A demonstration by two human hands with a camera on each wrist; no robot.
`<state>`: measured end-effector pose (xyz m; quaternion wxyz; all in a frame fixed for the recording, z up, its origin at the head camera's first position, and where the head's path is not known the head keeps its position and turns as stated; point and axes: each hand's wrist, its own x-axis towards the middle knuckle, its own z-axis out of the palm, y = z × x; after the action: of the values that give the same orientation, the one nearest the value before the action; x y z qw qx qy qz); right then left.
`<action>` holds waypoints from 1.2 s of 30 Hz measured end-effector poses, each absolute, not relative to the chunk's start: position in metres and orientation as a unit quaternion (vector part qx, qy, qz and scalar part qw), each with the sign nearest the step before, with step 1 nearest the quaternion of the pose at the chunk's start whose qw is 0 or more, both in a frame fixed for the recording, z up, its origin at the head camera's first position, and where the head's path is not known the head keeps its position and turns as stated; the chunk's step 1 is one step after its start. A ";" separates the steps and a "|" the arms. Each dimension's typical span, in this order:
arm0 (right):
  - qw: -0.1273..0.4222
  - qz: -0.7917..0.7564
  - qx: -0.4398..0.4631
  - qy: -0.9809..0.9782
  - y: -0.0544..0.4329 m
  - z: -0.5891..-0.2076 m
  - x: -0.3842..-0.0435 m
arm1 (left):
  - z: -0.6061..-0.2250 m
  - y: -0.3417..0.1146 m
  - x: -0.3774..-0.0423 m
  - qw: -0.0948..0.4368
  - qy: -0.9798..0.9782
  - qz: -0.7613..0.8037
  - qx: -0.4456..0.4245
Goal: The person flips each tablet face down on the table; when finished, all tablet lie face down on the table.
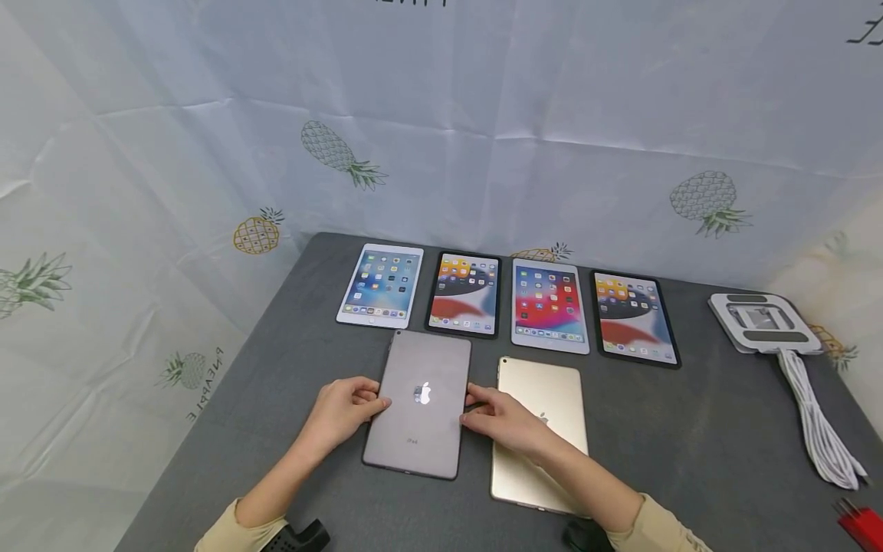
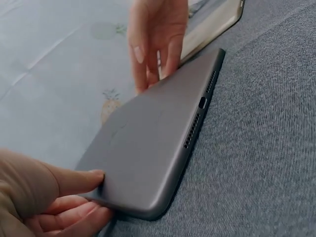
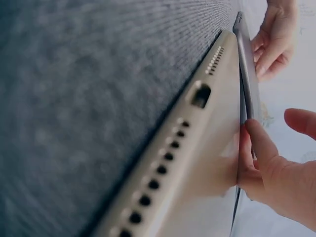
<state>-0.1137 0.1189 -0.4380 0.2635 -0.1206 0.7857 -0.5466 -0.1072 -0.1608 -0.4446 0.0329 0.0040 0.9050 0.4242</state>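
Observation:
A grey tablet [image 1: 426, 429], back up with an apple logo, sits between my two hands. My left hand [image 1: 343, 414] pinches its left edge, thumb on the back and fingers curled beneath, as the left wrist view shows. At the opposite long edge, fingers of my right hand [image 1: 507, 420] grip the side. The gold tablet [image 1: 519, 471] lies back up to the right, partly covered by my right hand and forearm. Its port and speaker holes [image 3: 169, 156] show close up in the right wrist view.
Behind lies a row of lit tablets: a white one [image 1: 382, 285], a black one [image 1: 463, 294], another white one [image 1: 549, 307] and another black one [image 1: 635, 318]. A white stand-like device [image 1: 766, 322] with bundled white cable [image 1: 814, 429] and a red plug [image 1: 861, 525] are at right.

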 end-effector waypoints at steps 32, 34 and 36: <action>0.319 -0.565 -0.129 0.750 0.118 -0.432 -0.111 | -0.443 -0.152 -0.109 0.036 0.913 0.407 0.006; 0.318 -0.565 -0.129 0.750 0.118 -0.432 -0.111 | -0.442 -0.152 -0.109 0.033 0.914 0.404 0.007; 0.316 -0.565 -0.130 0.751 0.118 -0.432 -0.110 | -0.441 -0.152 -0.108 0.026 0.920 0.391 0.015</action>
<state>-0.1099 0.1176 -0.4325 0.3162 -0.1301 0.7509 -0.5650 -0.1084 -0.1518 -0.4413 0.0260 0.0152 0.9200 0.3906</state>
